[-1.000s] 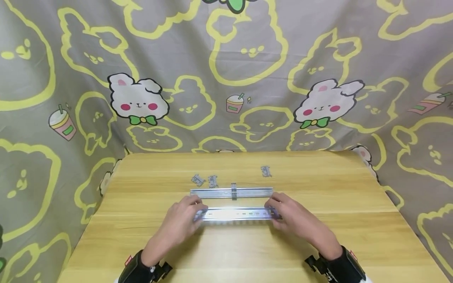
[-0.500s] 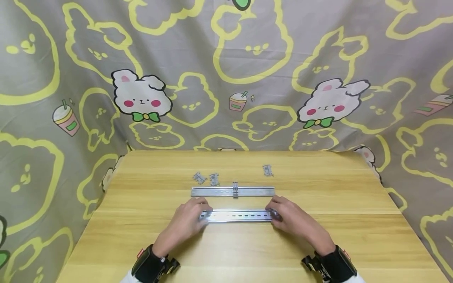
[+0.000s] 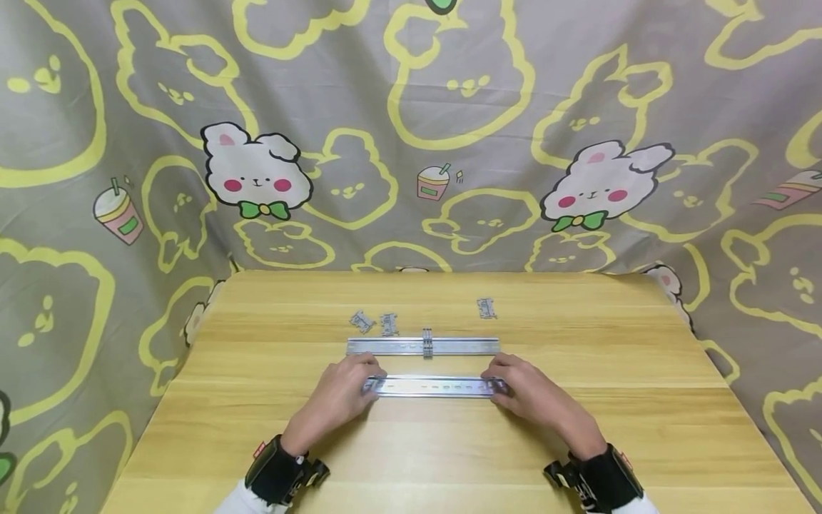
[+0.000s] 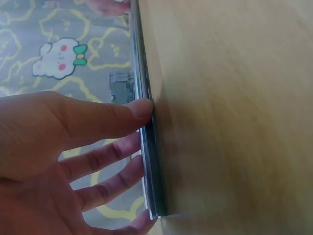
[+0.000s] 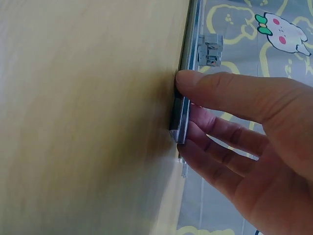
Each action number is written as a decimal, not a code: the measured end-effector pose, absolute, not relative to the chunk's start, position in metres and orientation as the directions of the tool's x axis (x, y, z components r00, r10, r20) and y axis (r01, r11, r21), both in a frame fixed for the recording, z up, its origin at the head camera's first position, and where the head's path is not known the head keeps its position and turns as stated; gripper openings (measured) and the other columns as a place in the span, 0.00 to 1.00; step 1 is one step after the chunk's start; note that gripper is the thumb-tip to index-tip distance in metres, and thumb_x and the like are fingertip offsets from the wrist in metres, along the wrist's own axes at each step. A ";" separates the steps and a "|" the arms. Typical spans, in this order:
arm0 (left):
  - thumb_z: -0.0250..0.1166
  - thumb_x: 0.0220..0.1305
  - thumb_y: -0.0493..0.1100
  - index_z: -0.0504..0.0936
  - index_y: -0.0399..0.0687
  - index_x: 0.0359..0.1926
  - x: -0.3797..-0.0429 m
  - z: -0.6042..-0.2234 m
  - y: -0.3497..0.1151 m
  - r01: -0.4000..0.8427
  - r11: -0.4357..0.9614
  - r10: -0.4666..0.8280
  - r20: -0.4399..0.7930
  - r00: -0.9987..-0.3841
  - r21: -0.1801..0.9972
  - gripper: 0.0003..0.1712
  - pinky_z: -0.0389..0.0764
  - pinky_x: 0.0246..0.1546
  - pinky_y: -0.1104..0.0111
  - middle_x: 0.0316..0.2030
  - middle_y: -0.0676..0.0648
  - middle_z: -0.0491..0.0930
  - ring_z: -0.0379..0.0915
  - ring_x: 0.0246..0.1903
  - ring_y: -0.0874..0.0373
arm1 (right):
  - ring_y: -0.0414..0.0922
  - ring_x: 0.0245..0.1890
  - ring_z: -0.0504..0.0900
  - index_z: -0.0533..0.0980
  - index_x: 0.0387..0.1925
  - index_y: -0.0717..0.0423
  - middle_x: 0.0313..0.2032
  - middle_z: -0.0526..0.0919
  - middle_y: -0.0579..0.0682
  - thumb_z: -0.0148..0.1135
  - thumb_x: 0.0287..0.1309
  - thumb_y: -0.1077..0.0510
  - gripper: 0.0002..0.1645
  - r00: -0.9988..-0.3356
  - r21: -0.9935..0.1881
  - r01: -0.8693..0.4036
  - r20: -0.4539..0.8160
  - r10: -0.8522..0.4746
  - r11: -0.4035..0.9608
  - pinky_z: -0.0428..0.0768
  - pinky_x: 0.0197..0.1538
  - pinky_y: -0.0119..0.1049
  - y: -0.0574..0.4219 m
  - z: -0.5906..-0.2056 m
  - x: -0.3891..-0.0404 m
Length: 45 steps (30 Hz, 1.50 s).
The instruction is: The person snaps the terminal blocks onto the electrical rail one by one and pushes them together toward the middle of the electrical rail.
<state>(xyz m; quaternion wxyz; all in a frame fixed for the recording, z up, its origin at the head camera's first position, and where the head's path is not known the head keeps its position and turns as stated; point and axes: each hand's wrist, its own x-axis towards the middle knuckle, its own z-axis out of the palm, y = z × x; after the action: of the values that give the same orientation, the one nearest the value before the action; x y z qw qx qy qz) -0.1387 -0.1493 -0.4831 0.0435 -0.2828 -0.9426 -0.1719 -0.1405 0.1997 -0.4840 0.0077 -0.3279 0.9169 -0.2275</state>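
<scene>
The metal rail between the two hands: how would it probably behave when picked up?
The metal rail is probably stiff, as it shows no bend. Its shiny surface may feel slippery. Thin and slotted, it may be light for its size.

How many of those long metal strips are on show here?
2. The near strip is held at its ends by the left hand and right hand; the far strip lies beyond it on the table, with small grey pieces across its middle.
</scene>
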 end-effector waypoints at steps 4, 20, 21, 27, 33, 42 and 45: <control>0.75 0.47 0.39 0.89 0.47 0.40 -0.139 -0.483 -0.150 0.534 0.792 0.511 0.156 -0.845 0.297 0.16 0.84 0.34 0.54 0.40 0.50 0.82 0.77 0.46 0.48 | 0.42 0.35 0.79 0.83 0.44 0.61 0.40 0.79 0.47 0.73 0.48 0.63 0.18 -0.779 -0.426 -0.604 0.133 -0.613 0.674 0.85 0.38 0.33 0.199 -0.483 -0.142; 0.76 0.46 0.40 0.89 0.47 0.41 -0.143 -0.482 -0.150 0.518 0.796 0.497 0.150 -0.855 0.315 0.16 0.84 0.30 0.55 0.39 0.51 0.82 0.78 0.42 0.50 | 0.51 0.44 0.81 0.80 0.50 0.64 0.46 0.82 0.56 0.70 0.53 0.60 0.22 -0.803 -0.489 -0.564 0.135 -0.581 0.666 0.85 0.46 0.45 0.201 -0.470 -0.171; 0.76 0.46 0.39 0.89 0.47 0.41 -0.143 -0.482 -0.150 0.517 0.795 0.496 0.152 -0.855 0.317 0.16 0.84 0.30 0.54 0.39 0.51 0.82 0.78 0.42 0.50 | 0.53 0.46 0.81 0.79 0.52 0.65 0.48 0.81 0.58 0.70 0.54 0.61 0.23 -0.809 -0.491 -0.560 0.148 -0.569 0.667 0.84 0.49 0.47 0.202 -0.468 -0.179; 0.77 0.45 0.41 0.89 0.47 0.41 -0.144 -0.481 -0.152 0.493 0.809 0.469 0.154 -0.870 0.321 0.17 0.83 0.27 0.57 0.38 0.52 0.81 0.78 0.37 0.54 | 0.59 0.53 0.75 0.72 0.60 0.70 0.54 0.75 0.65 0.70 0.53 0.63 0.33 -0.840 -0.412 -0.533 0.152 -0.521 0.739 0.76 0.57 0.56 0.205 -0.465 -0.239; 0.76 0.45 0.39 0.88 0.45 0.40 -0.146 -0.481 -0.154 0.485 0.796 0.466 0.145 -0.873 0.362 0.17 0.82 0.28 0.59 0.37 0.49 0.81 0.76 0.36 0.55 | 0.60 0.53 0.73 0.72 0.60 0.71 0.56 0.73 0.67 0.69 0.48 0.66 0.35 -0.847 -0.373 -0.510 0.060 -0.528 0.775 0.75 0.58 0.54 0.203 -0.472 -0.273; 0.76 0.44 0.37 0.88 0.44 0.39 -0.147 -0.483 -0.153 0.473 0.785 0.458 0.139 -0.878 0.399 0.17 0.81 0.29 0.60 0.37 0.48 0.81 0.74 0.34 0.55 | 0.56 0.44 0.76 0.78 0.52 0.71 0.48 0.76 0.64 0.70 0.43 0.68 0.30 -0.846 -0.394 -0.499 0.030 -0.532 0.772 0.80 0.48 0.50 0.199 -0.477 -0.286; 0.76 0.44 0.37 0.88 0.43 0.40 -0.147 -0.483 -0.153 0.463 0.785 0.453 0.129 -0.882 0.411 0.17 0.81 0.29 0.60 0.36 0.48 0.81 0.74 0.34 0.55 | 0.54 0.41 0.77 0.79 0.51 0.70 0.46 0.78 0.62 0.72 0.43 0.65 0.29 -0.844 -0.386 -0.510 0.055 -0.533 0.769 0.82 0.46 0.48 0.200 -0.474 -0.282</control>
<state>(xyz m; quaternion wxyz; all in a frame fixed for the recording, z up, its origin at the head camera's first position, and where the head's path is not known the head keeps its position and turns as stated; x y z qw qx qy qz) -0.1466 -0.1531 -0.4832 0.0117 -0.2425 -0.9446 -0.2208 -0.2822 0.2002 -0.4740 0.0288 -0.2774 0.9399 -0.1968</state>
